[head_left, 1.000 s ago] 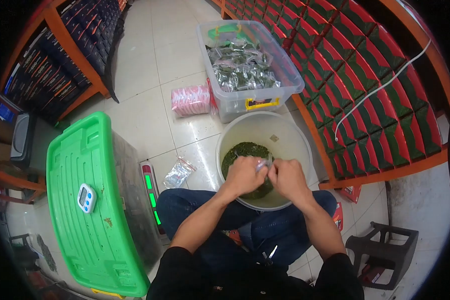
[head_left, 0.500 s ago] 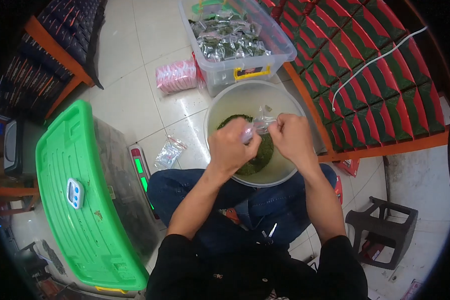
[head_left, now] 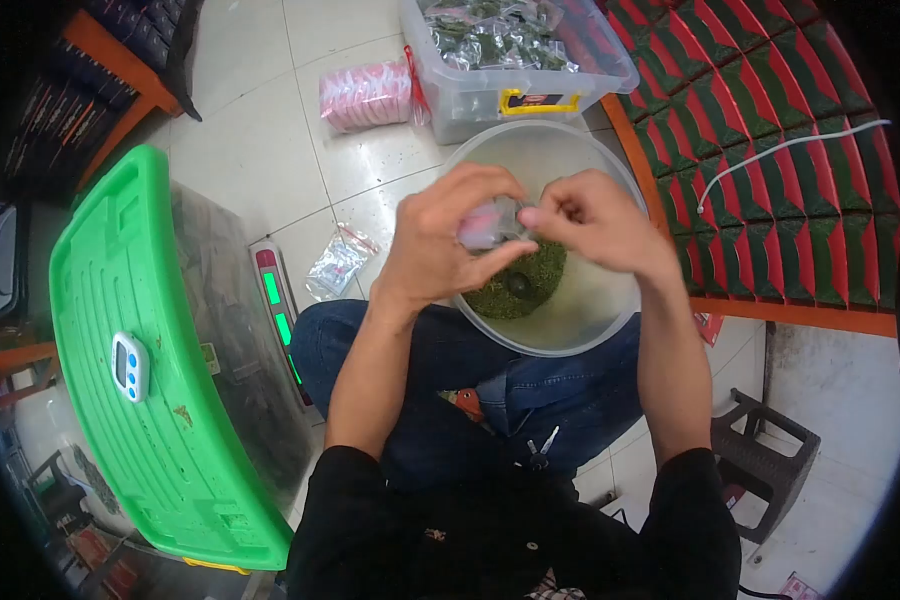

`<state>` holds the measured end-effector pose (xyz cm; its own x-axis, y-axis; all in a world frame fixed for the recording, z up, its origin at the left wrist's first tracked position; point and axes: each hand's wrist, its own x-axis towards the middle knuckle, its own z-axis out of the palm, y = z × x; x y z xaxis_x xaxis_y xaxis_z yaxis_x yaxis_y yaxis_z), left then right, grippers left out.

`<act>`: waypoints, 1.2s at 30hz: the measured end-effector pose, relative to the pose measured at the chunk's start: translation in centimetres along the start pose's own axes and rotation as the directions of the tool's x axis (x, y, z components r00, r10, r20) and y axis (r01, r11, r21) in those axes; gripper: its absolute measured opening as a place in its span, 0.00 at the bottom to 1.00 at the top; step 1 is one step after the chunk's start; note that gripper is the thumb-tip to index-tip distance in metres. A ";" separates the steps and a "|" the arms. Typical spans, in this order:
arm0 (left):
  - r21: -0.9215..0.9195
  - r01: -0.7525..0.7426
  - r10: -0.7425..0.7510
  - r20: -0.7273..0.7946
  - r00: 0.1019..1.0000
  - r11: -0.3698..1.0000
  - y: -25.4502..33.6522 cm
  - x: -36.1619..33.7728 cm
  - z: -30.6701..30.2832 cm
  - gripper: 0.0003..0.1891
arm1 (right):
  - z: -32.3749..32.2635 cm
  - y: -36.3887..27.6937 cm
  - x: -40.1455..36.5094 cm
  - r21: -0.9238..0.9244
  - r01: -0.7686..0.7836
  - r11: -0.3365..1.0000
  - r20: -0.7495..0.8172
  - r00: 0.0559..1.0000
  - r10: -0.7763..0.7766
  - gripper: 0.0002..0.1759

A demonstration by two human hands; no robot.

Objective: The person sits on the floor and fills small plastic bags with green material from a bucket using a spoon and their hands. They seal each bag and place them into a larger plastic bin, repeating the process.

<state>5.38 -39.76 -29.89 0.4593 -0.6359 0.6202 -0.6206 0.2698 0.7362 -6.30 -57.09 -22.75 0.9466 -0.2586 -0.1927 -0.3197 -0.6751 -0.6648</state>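
Observation:
My left hand (head_left: 430, 240) is curled around a small clear plastic bag (head_left: 483, 226) with a pinkish patch on it. At the bag's upper right edge, my right hand (head_left: 605, 222) is closed, its thumb and finger pinching the plastic; the exact grip is blurred. Both hands are over a translucent round tub (head_left: 605, 300) between my knees. Loose dark-green crushed leaf material (head_left: 495, 298) lies in it, with a small dark round object (head_left: 520, 285) on top.
Filled bags (head_left: 500, 35) are in a clear bin (head_left: 460, 105) ahead. Nearby lie a pink-and-white pack (head_left: 365, 95) and a packet of small bags (head_left: 340, 265). A scale (head_left: 278, 310) and green-lidded box (head_left: 160, 400) stand left, boxed shelves (head_left: 770, 150) right, a stool (head_left: 765, 460) lower right.
The bag has moved from being stretched between both hands into my left hand's curved fingers. My right hand has turned inward against its edge. The camera view has shifted.

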 end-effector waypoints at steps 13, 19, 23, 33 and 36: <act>-0.620 0.252 -0.393 -0.100 0.914 0.743 -2.4 -1.3 -1.4 0.34 | 16.1 13.4 6.5 -0.468 -0.412 0.782 0.237 0.793 0.561 0.20; -0.679 0.169 -0.342 -0.129 0.931 0.715 -3.5 -1.0 -1.4 0.39 | 16.5 12.5 6.0 -0.512 -0.430 0.744 0.219 0.772 0.596 0.18; -0.674 0.211 -0.398 -0.133 0.908 0.708 -2.8 -0.9 -1.2 0.39 | 13.8 10.5 5.5 -0.461 -0.340 0.820 0.186 0.866 0.464 0.16; -0.584 0.160 -0.288 -0.132 0.949 0.796 -3.7 -1.5 0.2 0.36 | 18.8 12.4 6.3 0.198 0.116 0.973 -0.111 0.989 -0.095 0.12; -0.426 0.126 -0.189 -0.109 0.976 0.896 -4.1 -1.9 0.1 0.34 | 18.1 11.6 4.8 0.052 0.338 0.940 -0.081 0.939 -0.334 0.11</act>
<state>6.96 -39.76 -34.14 0.6351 -0.5926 0.4955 -0.2277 0.4693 0.8532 -4.70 -53.64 -44.49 0.9923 -0.0739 0.0995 0.0218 -0.6860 -0.7273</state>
